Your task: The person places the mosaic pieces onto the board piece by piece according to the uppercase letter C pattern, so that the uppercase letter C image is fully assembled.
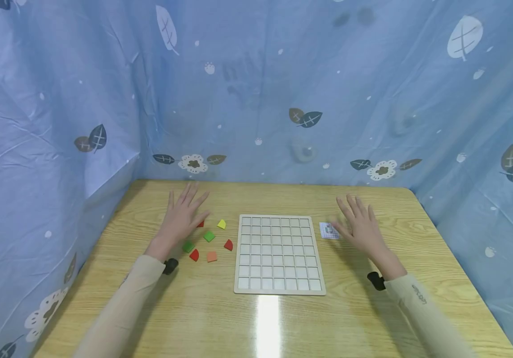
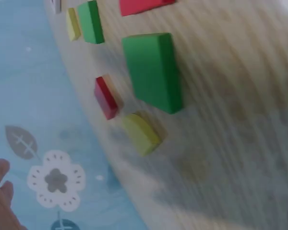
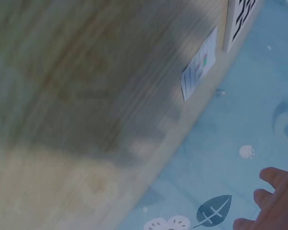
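Empty, fingers spread, the left hand (image 1: 178, 220) hovers by coloured pieces (image 1: 209, 236), the right hand (image 1: 364, 232) by a printed card (image 1: 325, 230), a gridded board (image 1: 279, 292) between; the step appears preparatory, and lifting a piece calls for pinching.

A blue curtain (image 1: 247, 74) with printed leaves (image 1: 310, 119) and white flowers (image 1: 193, 163) surrounds a wood-grained surface (image 1: 194, 313).

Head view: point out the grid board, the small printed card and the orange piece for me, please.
Grid board (image 1: 277, 249), head view, on a bare cell at its middle.
Printed card (image 1: 326, 230), head view, on its printed face.
Orange piece (image 1: 212, 256), head view, on its top face.
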Tool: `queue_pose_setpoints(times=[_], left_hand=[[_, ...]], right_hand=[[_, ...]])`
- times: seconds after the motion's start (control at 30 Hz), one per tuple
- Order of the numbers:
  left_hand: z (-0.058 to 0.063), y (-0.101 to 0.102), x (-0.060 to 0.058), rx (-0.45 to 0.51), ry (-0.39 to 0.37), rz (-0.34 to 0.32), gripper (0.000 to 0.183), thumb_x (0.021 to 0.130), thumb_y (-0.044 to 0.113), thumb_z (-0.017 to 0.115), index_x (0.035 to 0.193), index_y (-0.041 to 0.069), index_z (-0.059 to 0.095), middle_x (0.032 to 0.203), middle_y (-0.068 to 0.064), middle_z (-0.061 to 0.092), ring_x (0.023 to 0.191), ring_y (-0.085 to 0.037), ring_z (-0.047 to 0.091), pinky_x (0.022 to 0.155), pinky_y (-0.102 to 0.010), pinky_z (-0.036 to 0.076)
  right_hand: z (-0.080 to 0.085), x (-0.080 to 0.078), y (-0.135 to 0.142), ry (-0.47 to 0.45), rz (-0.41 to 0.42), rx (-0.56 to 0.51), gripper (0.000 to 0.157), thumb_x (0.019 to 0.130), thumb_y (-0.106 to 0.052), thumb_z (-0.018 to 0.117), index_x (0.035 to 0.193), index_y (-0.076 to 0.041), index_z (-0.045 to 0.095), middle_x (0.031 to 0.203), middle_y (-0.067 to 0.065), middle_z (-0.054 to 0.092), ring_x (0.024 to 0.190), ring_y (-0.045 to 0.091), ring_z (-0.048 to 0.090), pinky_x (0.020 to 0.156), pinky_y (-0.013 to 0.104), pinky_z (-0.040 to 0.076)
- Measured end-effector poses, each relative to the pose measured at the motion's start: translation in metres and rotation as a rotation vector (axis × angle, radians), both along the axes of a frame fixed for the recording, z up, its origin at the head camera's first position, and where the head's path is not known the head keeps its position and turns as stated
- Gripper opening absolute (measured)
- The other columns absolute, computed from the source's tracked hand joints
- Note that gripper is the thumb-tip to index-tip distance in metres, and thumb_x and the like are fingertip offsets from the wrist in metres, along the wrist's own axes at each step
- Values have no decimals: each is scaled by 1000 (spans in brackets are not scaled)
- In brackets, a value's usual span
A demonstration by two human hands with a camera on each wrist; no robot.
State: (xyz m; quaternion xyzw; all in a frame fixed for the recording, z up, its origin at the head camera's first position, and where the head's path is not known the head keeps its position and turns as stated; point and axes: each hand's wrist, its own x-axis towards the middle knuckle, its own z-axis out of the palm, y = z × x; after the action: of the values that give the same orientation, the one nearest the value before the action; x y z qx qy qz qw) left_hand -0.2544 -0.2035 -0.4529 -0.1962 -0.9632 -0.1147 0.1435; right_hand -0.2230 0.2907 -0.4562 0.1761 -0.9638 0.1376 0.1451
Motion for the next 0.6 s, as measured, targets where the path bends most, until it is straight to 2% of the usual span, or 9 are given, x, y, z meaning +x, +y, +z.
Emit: queue_pose_setpoints(times=[0.23, 0.6], left_hand=[[-12, -10, 3, 24, -78, 23, 60, 93, 45, 50, 144, 19, 34, 153, -13, 19, 142, -31, 8, 108, -58, -9], [-26, -28, 14, 26, -171, 57, 62, 92, 47, 49, 143, 15, 35, 151, -18, 22, 138, -37, 19, 107, -62, 3]], right_hand=[[-7, 15, -7, -64, 31, -6, 69, 90, -36, 58, 148, -16, 25, 150, 23, 21, 137, 44, 14, 104, 65, 8], [-17, 35, -17, -133, 50, -15, 65, 90, -39, 57, 144, -13, 33, 146, 25, 27, 133, 47, 22, 102, 67, 12]])
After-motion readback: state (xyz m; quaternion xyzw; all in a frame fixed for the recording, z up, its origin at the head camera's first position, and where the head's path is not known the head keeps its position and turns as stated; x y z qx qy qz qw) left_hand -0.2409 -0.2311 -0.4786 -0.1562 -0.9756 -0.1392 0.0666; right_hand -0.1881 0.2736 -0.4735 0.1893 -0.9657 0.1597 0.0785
